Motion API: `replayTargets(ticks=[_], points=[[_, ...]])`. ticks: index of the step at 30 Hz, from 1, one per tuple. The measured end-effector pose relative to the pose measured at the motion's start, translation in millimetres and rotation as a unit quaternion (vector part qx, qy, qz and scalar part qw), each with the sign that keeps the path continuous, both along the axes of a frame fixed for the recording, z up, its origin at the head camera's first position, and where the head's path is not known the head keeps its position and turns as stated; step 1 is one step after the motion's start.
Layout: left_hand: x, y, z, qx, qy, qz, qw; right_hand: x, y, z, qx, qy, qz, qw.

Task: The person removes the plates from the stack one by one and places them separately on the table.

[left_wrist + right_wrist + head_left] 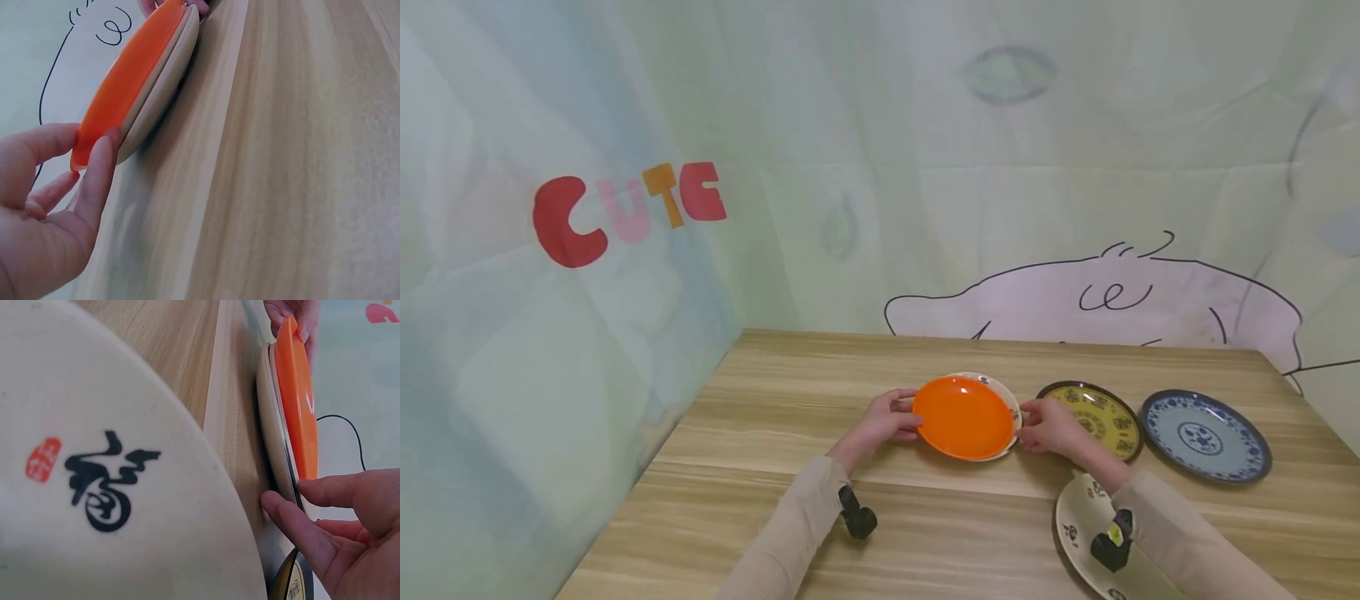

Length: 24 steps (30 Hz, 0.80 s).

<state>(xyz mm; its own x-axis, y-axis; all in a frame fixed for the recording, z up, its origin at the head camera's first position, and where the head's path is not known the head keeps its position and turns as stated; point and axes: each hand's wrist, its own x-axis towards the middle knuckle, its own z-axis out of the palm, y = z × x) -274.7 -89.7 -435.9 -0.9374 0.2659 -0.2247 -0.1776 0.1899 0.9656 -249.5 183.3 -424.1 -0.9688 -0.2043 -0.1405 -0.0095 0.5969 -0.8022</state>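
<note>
A glossy orange plate (964, 418) lies over a stack of off-white plates (1009, 400) with dark marks on the rim. My left hand (891, 418) pinches the orange plate's left edge between thumb and fingers. That side looks slightly raised in the left wrist view, where the pale rims (153, 103) show beneath. At the opposite side, my right hand (1051, 427) has its fingertips at the rim of the stack. In the right wrist view its thumb and forefinger (334, 489) are fairly straight and spread, the forefinger touching near the orange edge.
A yellow plate (1101, 417) with a dark rim stands just right of the right hand. Beyond it is a blue-and-white patterned plate (1198, 437). A cream plate (1078, 529) lies under the right forearm. A printed cloth (820, 167) hangs behind the wooden table (760, 400).
</note>
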Motion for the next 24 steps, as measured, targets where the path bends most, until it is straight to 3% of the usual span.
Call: replayTargets(ticks=[11, 24], points=[[0.5, -3.2, -2.2, 0.021, -0.003, -0.001, 0.9998, 1.0, 0, -1.0, -0.025, -0.022, -0.008, 0.9994], [-1.7, -19.0, 0.5, 0.052, 0.026, 0.019, 0.9981, 1.2, -2, -0.7, -0.024, -0.020, -0.011, 0.9995]])
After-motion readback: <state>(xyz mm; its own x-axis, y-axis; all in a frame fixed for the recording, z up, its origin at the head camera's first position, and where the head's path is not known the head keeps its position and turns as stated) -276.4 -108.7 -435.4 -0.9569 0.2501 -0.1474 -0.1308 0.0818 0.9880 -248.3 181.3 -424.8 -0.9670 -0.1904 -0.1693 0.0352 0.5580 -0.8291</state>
